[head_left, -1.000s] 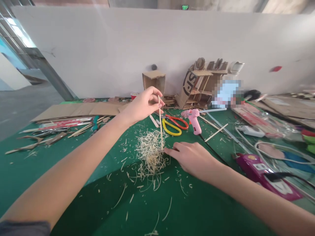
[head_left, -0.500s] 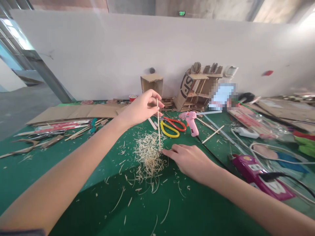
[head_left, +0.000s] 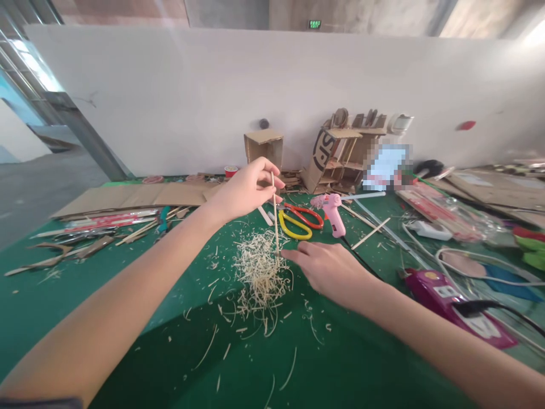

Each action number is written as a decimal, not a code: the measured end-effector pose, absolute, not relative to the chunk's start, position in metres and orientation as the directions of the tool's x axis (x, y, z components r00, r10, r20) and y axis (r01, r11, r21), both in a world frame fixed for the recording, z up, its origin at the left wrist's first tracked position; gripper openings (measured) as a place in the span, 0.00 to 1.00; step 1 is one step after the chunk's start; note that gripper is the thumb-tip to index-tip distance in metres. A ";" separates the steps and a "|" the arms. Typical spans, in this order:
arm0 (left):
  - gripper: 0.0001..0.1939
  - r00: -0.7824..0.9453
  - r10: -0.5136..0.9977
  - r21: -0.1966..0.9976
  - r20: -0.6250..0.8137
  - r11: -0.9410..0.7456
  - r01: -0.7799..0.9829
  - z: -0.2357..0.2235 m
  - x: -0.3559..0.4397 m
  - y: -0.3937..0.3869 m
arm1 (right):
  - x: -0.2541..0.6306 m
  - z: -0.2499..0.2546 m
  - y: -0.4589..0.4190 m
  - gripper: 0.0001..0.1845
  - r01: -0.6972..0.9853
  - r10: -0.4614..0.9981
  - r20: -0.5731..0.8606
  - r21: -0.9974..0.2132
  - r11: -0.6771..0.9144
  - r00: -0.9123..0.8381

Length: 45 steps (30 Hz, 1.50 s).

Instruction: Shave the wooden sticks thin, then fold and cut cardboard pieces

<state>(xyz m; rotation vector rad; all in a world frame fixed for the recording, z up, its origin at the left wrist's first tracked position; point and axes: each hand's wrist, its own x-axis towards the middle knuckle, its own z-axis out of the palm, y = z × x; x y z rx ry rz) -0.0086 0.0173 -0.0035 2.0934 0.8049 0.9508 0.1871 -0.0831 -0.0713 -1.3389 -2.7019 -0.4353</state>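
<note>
- Pinching a thin wooden stick [head_left: 275,218] near its top between thumb and fingers of the left hand [head_left: 251,187], holding it nearly upright at the middle of the scene, with its lower end over a pile of pale shavings [head_left: 259,275].
- Curling the fingers of the right hand [head_left: 327,264] and setting the foremost fingertip at the stick's lower part, just right of the pile; not being able to tell about any small tool gripped there.
- Working over a green tabletop [head_left: 340,369], seeing stray curls and slivers lying around the pile and a dark shadow [head_left: 170,335] falling across the near part.
- Having red-and-yellow-handled scissors [head_left: 295,234] lying just beyond the pile, and a pink glue gun [head_left: 335,216] resting to their right.
- Seeing a purple power strip [head_left: 423,282] lying at the right, with a black plug [head_left: 470,307] in it and bagged material [head_left: 443,210] farther off.
- Spotting flat cardboard sheets [head_left: 128,196] lying at the far left.
- Facing a small open cardboard box [head_left: 264,137] at the far edge, and a larger cardboard shelf [head_left: 321,159] leaning to its right.
- Looking at a long white panel [head_left: 191,96] rising behind the tabletop, with a green exit sign [head_left: 314,24] showing above.
- Glimpsing a dark metal post [head_left: 89,136] slanting at the far left and grey floor [head_left: 25,193] stretching beyond.
</note>
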 end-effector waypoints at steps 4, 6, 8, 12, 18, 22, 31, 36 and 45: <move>0.10 0.533 0.766 0.797 0.359 -0.549 0.251 -0.005 -0.007 0.016 | 0.185 -0.053 -0.078 0.28 0.816 0.766 0.282 0.202 0.542 -0.578; 0.10 0.545 0.766 0.805 0.342 -0.538 0.251 -0.006 -0.007 0.015 | 0.184 -0.040 -0.070 0.27 0.854 0.766 0.377 0.218 0.473 -0.520; 0.11 0.557 0.760 0.805 0.335 -0.538 0.250 -0.008 -0.006 0.015 | 0.183 -0.037 -0.065 0.25 0.870 0.763 0.420 0.219 0.441 -0.492; 0.11 0.543 0.766 0.800 0.343 -0.541 0.258 -0.010 -0.005 0.016 | 0.184 -0.059 -0.077 0.26 0.822 0.768 0.298 0.155 0.548 -0.568; 0.11 0.565 0.757 0.831 0.328 -0.515 0.209 -0.008 -0.005 0.015 | 0.187 -0.054 -0.080 0.25 0.832 0.753 0.357 0.182 0.524 -0.552; 0.12 0.562 0.760 0.843 0.327 -0.503 0.190 -0.007 -0.005 0.015 | 0.185 -0.042 -0.070 0.24 0.877 0.747 0.462 0.204 0.435 -0.478; 0.13 0.542 0.763 0.846 0.351 -0.506 0.165 -0.009 -0.003 0.016 | 0.189 -0.066 -0.088 0.26 0.803 0.753 0.284 0.137 0.581 -0.593; 0.15 0.541 0.749 0.848 0.382 -0.517 0.118 -0.009 -0.004 0.021 | 0.186 -0.052 -0.071 0.25 0.863 0.747 0.443 0.154 0.481 -0.495; 0.12 0.475 0.797 0.905 0.374 -0.426 0.004 -0.004 -0.007 0.023 | 0.189 -0.074 -0.090 0.21 0.760 0.758 0.232 -0.100 0.642 -0.609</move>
